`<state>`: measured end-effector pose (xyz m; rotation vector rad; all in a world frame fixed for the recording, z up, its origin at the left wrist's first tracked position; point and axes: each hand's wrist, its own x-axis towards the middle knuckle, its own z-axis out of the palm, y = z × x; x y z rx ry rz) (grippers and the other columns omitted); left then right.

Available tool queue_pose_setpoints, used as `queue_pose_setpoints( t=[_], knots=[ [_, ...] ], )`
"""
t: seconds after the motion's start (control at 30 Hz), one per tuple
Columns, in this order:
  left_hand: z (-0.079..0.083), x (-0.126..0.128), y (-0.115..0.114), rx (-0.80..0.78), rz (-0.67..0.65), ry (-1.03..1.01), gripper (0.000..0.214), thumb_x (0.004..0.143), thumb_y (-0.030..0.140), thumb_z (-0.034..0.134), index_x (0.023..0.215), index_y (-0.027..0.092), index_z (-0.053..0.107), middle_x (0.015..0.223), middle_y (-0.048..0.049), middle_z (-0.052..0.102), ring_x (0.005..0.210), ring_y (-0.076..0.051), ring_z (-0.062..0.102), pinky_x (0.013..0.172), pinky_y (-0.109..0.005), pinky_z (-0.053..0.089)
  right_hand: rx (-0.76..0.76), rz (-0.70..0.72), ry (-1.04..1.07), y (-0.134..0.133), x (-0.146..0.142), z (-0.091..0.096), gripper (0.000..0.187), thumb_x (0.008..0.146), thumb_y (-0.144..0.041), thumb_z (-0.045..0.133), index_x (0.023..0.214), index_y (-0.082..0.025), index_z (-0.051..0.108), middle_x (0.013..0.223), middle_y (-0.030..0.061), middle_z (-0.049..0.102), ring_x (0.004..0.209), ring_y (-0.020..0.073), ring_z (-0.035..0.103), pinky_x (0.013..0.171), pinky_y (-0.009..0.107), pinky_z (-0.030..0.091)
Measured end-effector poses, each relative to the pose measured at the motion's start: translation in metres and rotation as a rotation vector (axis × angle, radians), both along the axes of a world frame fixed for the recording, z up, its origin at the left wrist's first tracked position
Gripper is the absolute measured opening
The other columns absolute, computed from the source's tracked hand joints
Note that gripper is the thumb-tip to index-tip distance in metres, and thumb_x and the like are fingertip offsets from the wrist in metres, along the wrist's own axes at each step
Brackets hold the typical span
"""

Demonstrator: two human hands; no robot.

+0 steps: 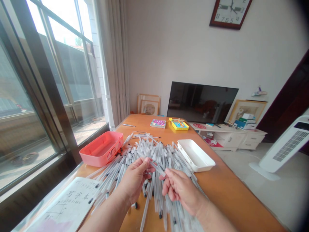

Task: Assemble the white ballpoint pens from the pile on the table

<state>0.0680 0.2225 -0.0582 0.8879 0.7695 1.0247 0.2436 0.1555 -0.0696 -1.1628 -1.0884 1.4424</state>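
Observation:
A short translucent pen barrel (157, 168) spans the gap between my two hands, above a heap of pen parts. My left hand (138, 175) pinches its upper left end between thumb and fingers. At its lower right end, the fingertips of my right hand (177, 187) are closed on it. Whether a cap or another small part sits in the right fingertips is hard to make out. Beneath both hands spreads the pile of clear pen barrels (158, 153), several with black ends.
A red plastic basket (96, 162) stands left of the pile, a white tray (207, 165) right of it. Near me on the left lies a writing booklet (72, 201). Farther back on the wooden table (231, 193) are a pen (128, 125), a purple booklet (157, 123) and a yellow box (180, 126).

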Motion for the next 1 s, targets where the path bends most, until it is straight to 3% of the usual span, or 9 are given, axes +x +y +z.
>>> queue_pose_setpoints(
  t=[0.23,0.4,0.5,0.63,0.73,1.0],
  knots=[
    [0.008,0.003,-0.009,-0.032,-0.097,-0.125,0.033,0.085,0.039,0.070,0.112,0.020,0.062,0.102,-0.0082,0.072,0.078,-0.014,0.066,0.075,-0.027,0.053,-0.025,0.083,0.076,-0.005,-0.007,0.003,0.039,0.095,-0.051,0.049,0.088,-0.015,0.061,0.055,-0.0007,0.062,0.038,0.0059,0.040,0.041,0.018,0.020],
    [0.011,0.007,-0.013,-0.026,-0.076,-0.136,0.024,0.086,0.037,0.070,0.100,0.017,0.063,0.095,-0.0096,0.073,0.082,-0.017,0.069,0.077,-0.028,0.054,0.001,0.100,0.033,-0.007,-0.012,0.008,0.042,0.097,-0.055,0.046,0.091,-0.016,0.061,0.054,-0.0023,0.059,0.040,0.0063,0.037,0.043,0.020,0.021],
    [0.008,0.010,-0.013,-0.014,-0.027,-0.100,0.025,0.085,0.039,0.070,0.093,0.017,0.062,0.090,-0.0081,0.073,0.073,-0.013,0.067,0.070,-0.024,0.054,0.099,0.083,-0.149,-0.008,-0.013,0.010,0.040,0.099,-0.053,0.043,0.087,-0.018,0.059,0.051,-0.0047,0.054,0.042,0.0074,0.035,0.045,0.020,0.024],
    [0.005,0.002,-0.001,0.003,0.059,-0.064,0.030,0.081,0.043,0.074,0.086,0.016,0.061,0.083,-0.0058,0.071,0.066,-0.011,0.065,0.065,-0.022,0.053,0.298,0.027,-0.540,-0.013,-0.016,0.012,0.038,0.101,-0.047,0.040,0.075,-0.020,0.050,0.054,-0.0048,0.050,0.052,0.0102,0.044,0.054,0.022,0.031],
    [0.008,-0.012,0.012,0.035,0.275,-0.077,0.034,0.074,0.041,0.080,0.083,0.016,0.059,0.077,-0.0026,0.069,0.058,-0.008,0.060,0.061,-0.021,0.052,0.411,-0.037,-0.830,-0.016,-0.022,0.010,0.038,0.100,-0.042,0.042,0.068,-0.021,0.041,0.057,-0.0051,0.045,0.054,0.0104,0.040,0.054,0.023,0.025],
    [0.008,-0.012,0.011,0.091,0.245,0.005,0.038,0.076,0.050,0.075,0.083,0.016,0.058,0.082,-0.0053,0.071,0.071,-0.013,0.065,0.070,-0.026,0.052,0.352,-0.186,-1.187,-0.009,-0.016,-0.002,0.030,0.097,-0.043,0.045,0.077,-0.023,0.056,0.061,-0.0024,0.057,0.055,0.0136,0.049,0.054,0.025,0.024]
  ],
)
